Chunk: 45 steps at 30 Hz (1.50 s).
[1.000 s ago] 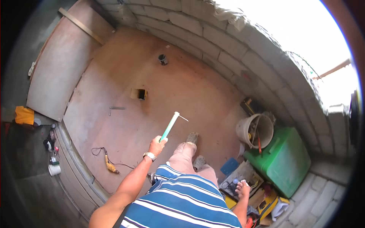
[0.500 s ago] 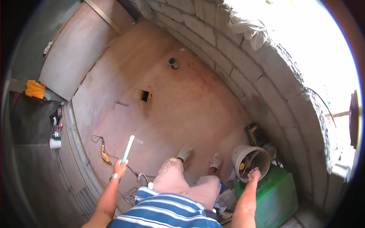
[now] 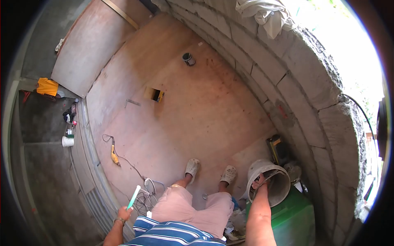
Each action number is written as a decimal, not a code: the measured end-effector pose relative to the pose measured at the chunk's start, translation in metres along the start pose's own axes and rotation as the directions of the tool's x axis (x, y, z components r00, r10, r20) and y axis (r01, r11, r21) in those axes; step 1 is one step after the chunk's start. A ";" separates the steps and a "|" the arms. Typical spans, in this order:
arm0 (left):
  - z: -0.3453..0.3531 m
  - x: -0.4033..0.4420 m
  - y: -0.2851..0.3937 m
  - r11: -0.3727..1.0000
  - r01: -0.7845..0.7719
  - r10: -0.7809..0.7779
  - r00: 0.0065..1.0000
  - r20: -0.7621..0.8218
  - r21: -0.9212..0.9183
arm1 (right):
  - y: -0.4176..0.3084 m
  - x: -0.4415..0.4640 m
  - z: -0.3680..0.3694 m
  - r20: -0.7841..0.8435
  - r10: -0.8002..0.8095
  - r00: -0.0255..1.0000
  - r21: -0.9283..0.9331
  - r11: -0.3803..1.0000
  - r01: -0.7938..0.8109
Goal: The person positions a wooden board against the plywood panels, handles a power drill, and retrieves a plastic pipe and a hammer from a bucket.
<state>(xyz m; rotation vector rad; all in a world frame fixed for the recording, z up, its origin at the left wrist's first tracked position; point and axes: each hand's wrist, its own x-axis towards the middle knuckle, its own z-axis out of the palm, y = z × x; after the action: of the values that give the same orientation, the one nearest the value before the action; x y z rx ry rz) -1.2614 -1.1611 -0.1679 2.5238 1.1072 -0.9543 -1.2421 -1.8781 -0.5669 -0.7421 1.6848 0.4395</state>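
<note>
In my left hand point(image 3: 124, 213), at the lower left, is a pale green and white stick-like tool point(image 3: 133, 197), its white end pointing up and to the right. My right hand point(image 3: 258, 181) reaches inside a grey-white bucket point(image 3: 255, 167) that leans beside a green box point(image 3: 293, 217). Its fingers are bent near the bucket's inner wall and partly hidden, so what they touch cannot be made out. My feet in light clogs stand on the reddish board floor between the two hands.
A yellow drill point(image 3: 115, 156) with a cord lies on the floor at the left, near coiled cables point(image 3: 145, 199). Ahead are a square opening point(image 3: 156, 95), an angle-shaped tool point(image 3: 133, 102) and a can point(image 3: 188, 59). A block wall point(image 3: 262, 82) runs along the right.
My right hand has moved from the clutter at the lower right up and into the bucket. My left hand has moved down and left with the stick-like tool. The view has shifted.
</note>
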 end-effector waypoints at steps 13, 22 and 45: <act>0.003 0.002 0.065 0.978 0.049 -0.040 0.998 0.046 -0.202 | 0.032 -0.025 -0.090 0.060 -0.063 0.996 -0.152 0.986 0.071; 0.010 0.006 0.066 0.987 -0.123 0.127 0.991 -0.033 0.101 | 0.068 -0.013 -0.073 -0.075 -0.654 0.753 -0.790 0.499 0.355; 0.003 -0.013 0.125 0.951 -0.306 0.309 0.949 -0.065 0.044 | 0.102 -0.173 -0.122 -0.034 -0.793 0.609 -0.959 0.198 0.204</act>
<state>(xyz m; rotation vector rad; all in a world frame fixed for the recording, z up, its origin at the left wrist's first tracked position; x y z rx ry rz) -1.1791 -1.2566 -0.1683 2.6699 0.6870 -0.8097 -1.3805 -1.8410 -0.3800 -2.4612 1.3868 0.6723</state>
